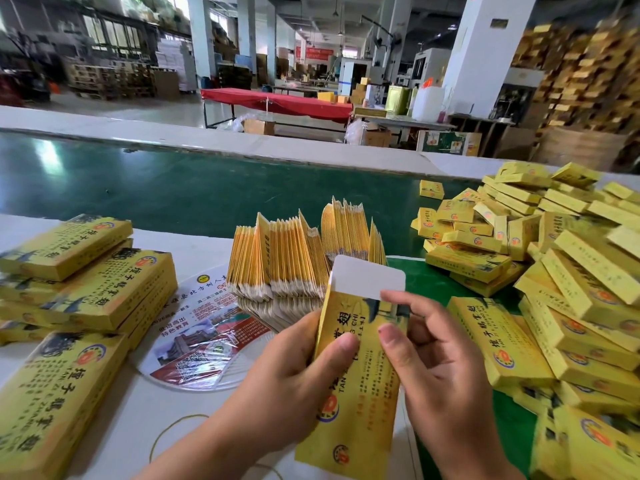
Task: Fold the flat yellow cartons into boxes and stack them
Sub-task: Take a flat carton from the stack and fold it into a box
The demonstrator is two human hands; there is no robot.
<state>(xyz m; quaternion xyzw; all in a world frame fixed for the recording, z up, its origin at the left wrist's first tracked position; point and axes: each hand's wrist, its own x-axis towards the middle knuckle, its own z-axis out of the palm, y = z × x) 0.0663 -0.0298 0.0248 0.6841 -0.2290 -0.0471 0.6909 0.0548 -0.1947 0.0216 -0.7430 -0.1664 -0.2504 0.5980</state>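
1. The fingers [349,344] of the left hand [294,368] curl round the left edge of a yellow carton [360,375], thumb on its front.
2. The right hand [440,368] pinches the same carton on its right side, thumb and first finger pressing the printed face.
3. The carton is held up in the air between both hands (its white flap [369,275] sticks up at the top).
4. Just behind the carton stands a bunch of flat cartons [294,258], packed on edge.
5. Right of the carton lies a big messy pile of folded boxes [554,271].
6. Left of the carton, more boxes [86,289] sit in a stack on the white worktop [166,410].
7. A round printed fan [204,337] lies between that stack and the carton.
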